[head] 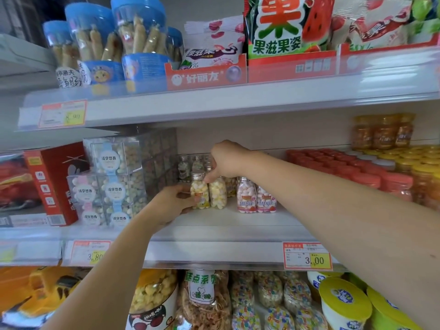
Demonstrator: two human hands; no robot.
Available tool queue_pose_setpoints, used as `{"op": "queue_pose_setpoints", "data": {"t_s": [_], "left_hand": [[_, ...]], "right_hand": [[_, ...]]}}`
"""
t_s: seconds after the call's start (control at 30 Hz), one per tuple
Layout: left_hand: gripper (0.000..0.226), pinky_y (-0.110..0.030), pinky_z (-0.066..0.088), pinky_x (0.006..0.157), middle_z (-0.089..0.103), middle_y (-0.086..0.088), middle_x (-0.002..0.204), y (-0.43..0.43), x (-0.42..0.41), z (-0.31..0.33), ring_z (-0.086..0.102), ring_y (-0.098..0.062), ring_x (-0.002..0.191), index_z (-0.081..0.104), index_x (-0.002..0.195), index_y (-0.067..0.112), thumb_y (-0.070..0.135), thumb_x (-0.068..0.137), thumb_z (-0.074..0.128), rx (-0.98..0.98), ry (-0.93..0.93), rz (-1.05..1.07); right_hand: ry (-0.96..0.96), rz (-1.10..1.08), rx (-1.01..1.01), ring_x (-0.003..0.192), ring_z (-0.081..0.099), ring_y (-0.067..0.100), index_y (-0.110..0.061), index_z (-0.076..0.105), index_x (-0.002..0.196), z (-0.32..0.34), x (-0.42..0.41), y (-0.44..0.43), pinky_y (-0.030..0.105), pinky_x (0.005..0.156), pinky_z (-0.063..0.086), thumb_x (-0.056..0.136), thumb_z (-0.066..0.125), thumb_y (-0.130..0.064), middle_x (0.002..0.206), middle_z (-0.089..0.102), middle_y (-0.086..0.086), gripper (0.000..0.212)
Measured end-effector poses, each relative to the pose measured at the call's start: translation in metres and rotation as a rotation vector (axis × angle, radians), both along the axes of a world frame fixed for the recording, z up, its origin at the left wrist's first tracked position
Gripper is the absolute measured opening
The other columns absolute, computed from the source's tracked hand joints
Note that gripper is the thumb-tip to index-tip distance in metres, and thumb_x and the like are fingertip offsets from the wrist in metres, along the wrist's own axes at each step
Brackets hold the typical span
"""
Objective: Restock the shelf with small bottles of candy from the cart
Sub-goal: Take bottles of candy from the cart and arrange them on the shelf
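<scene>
On the middle shelf [214, 232] stand several small candy bottles with silver caps. My left hand [171, 203] grips a yellow-and-white candy bottle [199, 192] from its left side, the bottle upright on the shelf. My right hand [228, 160] reaches in from the right and pinches the top of the second yellow candy bottle [217, 195] just beside it. Two pink candy bottles [256, 198] stand to the right. More small bottles [190, 164] stand in a row behind. The cart is out of view.
Clear boxes of sweets [112, 184] and a red carton [54, 184] stand left of the bottles. Red-lidded and yellow-lidded jars [371, 172] fill the shelf's right side. The upper shelf [214, 101] hangs low overhead. Price tags [307, 256] line the front rail.
</scene>
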State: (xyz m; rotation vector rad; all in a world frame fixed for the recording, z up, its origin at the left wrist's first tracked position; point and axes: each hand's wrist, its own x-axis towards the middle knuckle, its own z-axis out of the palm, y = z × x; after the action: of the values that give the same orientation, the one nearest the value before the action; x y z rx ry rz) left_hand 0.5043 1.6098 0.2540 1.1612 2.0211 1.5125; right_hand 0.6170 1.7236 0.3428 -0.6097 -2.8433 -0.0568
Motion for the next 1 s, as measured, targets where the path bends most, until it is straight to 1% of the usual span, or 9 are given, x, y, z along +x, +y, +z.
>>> {"op": "queue_pose_setpoints", "data": {"t_s": [0.1, 0.2, 0.27, 0.4, 0.57, 0.7, 0.8, 0.9, 1.0], "left_hand": [[0.024, -0.005, 0.049, 0.06, 0.066, -0.004, 0.097, 0.0, -0.002, 0.0, 0.06, -0.009, 0.079, 0.059, 0.112, 0.01, 0.011, 0.088, 0.063, -0.012, 0.013, 0.014], [0.031, -0.01, 0.052, 0.07, 0.067, -0.008, 0.107, 0.0, -0.004, -0.001, 0.062, -0.012, 0.088, 0.06, 0.118, 0.009, 0.013, 0.088, 0.064, -0.021, 0.019, 0.012], [0.033, -0.013, 0.052, 0.074, 0.067, -0.008, 0.109, 0.001, -0.005, -0.002, 0.062, -0.014, 0.09, 0.059, 0.12, 0.009, 0.013, 0.088, 0.064, -0.023, 0.023, 0.014], [0.031, -0.006, 0.05, 0.064, 0.066, -0.007, 0.104, 0.001, -0.003, -0.001, 0.061, -0.009, 0.083, 0.058, 0.118, 0.01, 0.013, 0.088, 0.064, -0.014, 0.014, 0.005], [0.034, -0.008, 0.051, 0.068, 0.067, -0.009, 0.109, 0.0, -0.004, 0.002, 0.062, -0.012, 0.088, 0.059, 0.121, 0.008, 0.013, 0.088, 0.064, -0.062, 0.044, 0.008], [0.028, -0.004, 0.045, 0.06, 0.067, -0.005, 0.102, 0.002, -0.001, 0.006, 0.06, -0.008, 0.082, 0.06, 0.114, 0.012, 0.016, 0.087, 0.066, -0.134, 0.187, 0.026], [0.024, -0.015, 0.05, 0.074, 0.067, -0.004, 0.095, 0.009, 0.006, 0.008, 0.061, -0.016, 0.087, 0.061, 0.109, 0.009, 0.013, 0.086, 0.067, -0.156, 0.247, 0.039], [0.014, -0.002, 0.041, 0.056, 0.06, 0.008, 0.08, 0.016, 0.013, 0.009, 0.054, -0.003, 0.072, 0.059, 0.1, 0.012, 0.01, 0.087, 0.065, -0.146, 0.292, 0.042], [0.014, -0.002, 0.038, 0.05, 0.057, 0.009, 0.076, 0.019, 0.015, 0.008, 0.051, -0.002, 0.069, 0.058, 0.097, 0.012, 0.009, 0.086, 0.066, -0.112, 0.283, 0.074]], "right_hand": [[-0.004, 0.033, -0.061, 0.093, 0.062, 0.023, -0.006, 0.068, 0.106, 0.005, 0.001, 0.0, 0.03, 0.075, 0.053, 0.08, 0.075, -0.018, 0.104, 0.066, 0.006, 0.03], [-0.026, 0.091, -0.117, 0.094, 0.057, 0.02, -0.014, 0.066, 0.114, 0.01, 0.009, -0.001, 0.023, 0.063, 0.048, 0.082, 0.062, 0.004, 0.105, 0.057, 0.002, 0.037], [-0.011, 0.091, -0.136, 0.091, 0.054, 0.018, -0.015, 0.064, 0.114, 0.01, 0.01, 0.0, 0.022, 0.061, 0.043, 0.081, 0.069, -0.006, 0.104, 0.055, 0.0, 0.035], [0.111, 0.017, -0.09, 0.093, 0.06, 0.022, -0.006, 0.062, 0.107, 0.002, 0.007, 0.004, 0.029, 0.073, 0.047, 0.074, 0.078, -0.039, 0.102, 0.063, 0.005, 0.049], [0.158, -0.02, -0.082, 0.091, 0.064, 0.025, -0.001, 0.067, 0.099, 0.0, 0.007, 0.008, 0.031, 0.078, 0.052, 0.075, 0.08, -0.025, 0.1, 0.067, 0.011, 0.036], [0.15, -0.037, -0.044, 0.089, 0.064, 0.025, -0.003, 0.069, 0.096, -0.002, 0.012, 0.009, 0.032, 0.078, 0.053, 0.073, 0.081, -0.023, 0.099, 0.068, 0.01, 0.033], [0.146, -0.057, 0.027, 0.087, 0.063, 0.025, -0.004, 0.067, 0.098, -0.006, 0.015, 0.007, 0.03, 0.07, 0.048, 0.071, 0.083, -0.023, 0.099, 0.067, 0.01, 0.036], [0.155, -0.06, 0.089, 0.084, 0.062, 0.026, -0.004, 0.067, 0.096, -0.007, 0.018, 0.007, 0.027, 0.064, 0.043, 0.073, 0.081, -0.016, 0.097, 0.066, 0.011, 0.029], [0.153, -0.067, 0.135, 0.074, 0.059, 0.023, -0.004, 0.068, 0.091, -0.008, 0.018, 0.008, 0.023, 0.051, 0.038, 0.077, 0.075, -0.007, 0.092, 0.067, 0.01, 0.016]]}}
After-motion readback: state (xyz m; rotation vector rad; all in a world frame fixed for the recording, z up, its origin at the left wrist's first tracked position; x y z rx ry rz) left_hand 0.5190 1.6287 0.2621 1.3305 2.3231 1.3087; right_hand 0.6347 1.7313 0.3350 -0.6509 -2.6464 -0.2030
